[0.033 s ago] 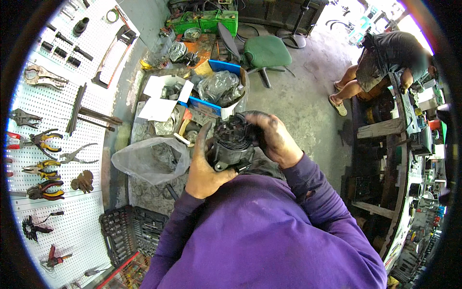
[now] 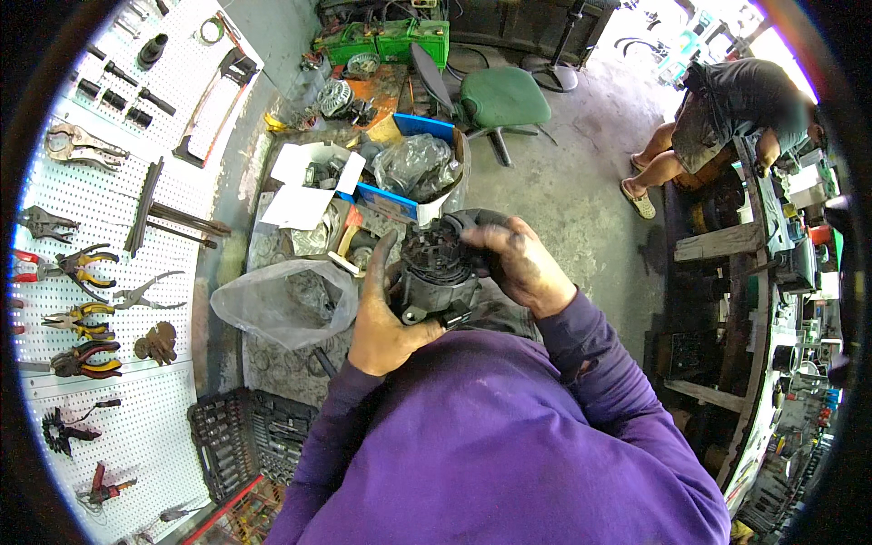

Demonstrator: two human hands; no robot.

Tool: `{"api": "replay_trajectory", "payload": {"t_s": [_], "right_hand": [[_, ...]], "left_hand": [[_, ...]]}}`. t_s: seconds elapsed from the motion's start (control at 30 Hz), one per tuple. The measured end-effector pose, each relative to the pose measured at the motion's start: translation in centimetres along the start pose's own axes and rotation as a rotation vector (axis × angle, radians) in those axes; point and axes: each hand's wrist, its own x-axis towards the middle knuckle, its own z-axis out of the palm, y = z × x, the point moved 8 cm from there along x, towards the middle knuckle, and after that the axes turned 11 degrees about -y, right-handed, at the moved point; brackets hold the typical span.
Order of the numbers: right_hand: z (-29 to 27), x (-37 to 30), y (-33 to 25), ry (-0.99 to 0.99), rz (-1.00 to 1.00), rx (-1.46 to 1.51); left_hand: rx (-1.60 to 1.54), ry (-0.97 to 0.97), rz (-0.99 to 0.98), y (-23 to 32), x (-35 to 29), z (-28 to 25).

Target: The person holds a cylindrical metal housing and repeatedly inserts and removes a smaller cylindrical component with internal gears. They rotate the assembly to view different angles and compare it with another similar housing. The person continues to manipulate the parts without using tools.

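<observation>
In front of my purple-sleeved body I hold a dark, greasy motor unit (image 2: 438, 289), a rounded metal housing with its inner parts showing at the top. My left hand (image 2: 383, 329) cups its left and near side, thumb along the lower edge and fingers pointing up. My right hand (image 2: 525, 265) closes on the upper right side, its blackened fingers curled over the top rim. Part of the unit is hidden behind that hand. Just beyond it stands an open blue and white cardboard box (image 2: 386, 200), with a plastic-wrapped part (image 2: 416, 166) inside.
A clear plastic bag (image 2: 245, 304) lies left of my hands, above an open socket set case (image 2: 222, 445). Pliers (image 2: 86, 268) and other tools hang on a white pegboard (image 2: 127, 204). A green chair (image 2: 504, 97) stands ahead. Another person (image 2: 740, 109) bends over the right-hand bench (image 2: 718, 243).
My right hand's fingers have shifted slightly on the top of the motor unit, and its wrist sits a touch lower. My left hand keeps its hold.
</observation>
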Motion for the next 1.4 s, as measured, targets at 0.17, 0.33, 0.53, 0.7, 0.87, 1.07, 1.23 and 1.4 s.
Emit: {"api": "replay_trajectory", "payload": {"t_s": [0.17,0.33,0.53,0.7,0.87,1.07,1.23,1.4], "right_hand": [[-0.6,-0.8,-1.4,0.119,0.133,-0.459],[-1.4,-1.0,-2.1,0.408,0.002,-0.779],[-1.8,-1.5,-1.2,0.403,-0.078,-0.527],[-2.9,-1.2,-1.1,0.364,-0.017,-0.619],[-3.2,-1.2,-0.9,0.263,-0.046,-0.423],[-4.3,-0.9,-0.8,-0.015,0.113,-0.289],[-3.9,-0.4,-1.9,-0.098,0.160,-0.446],[0.4,0.0,-3.5,-0.404,0.129,-1.058]], "left_hand": [[-0.013,-0.059,0.072,0.6,-0.2,0.1],[0.218,0.010,0.075,0.3,0.7,-0.4],[0.411,0.071,0.103,0.2,0.2,-0.7],[0.366,0.082,0.079,-0.4,0.4,-1.0],[0.203,0.014,0.123,-0.2,0.9,-0.9],[0.026,-0.094,0.088,0.4,0.8,0.1],[0.161,-0.102,-0.002,0.1,0.5,0.0],[0.330,-0.115,-0.048,-0.5,0.5,-0.3]]}}
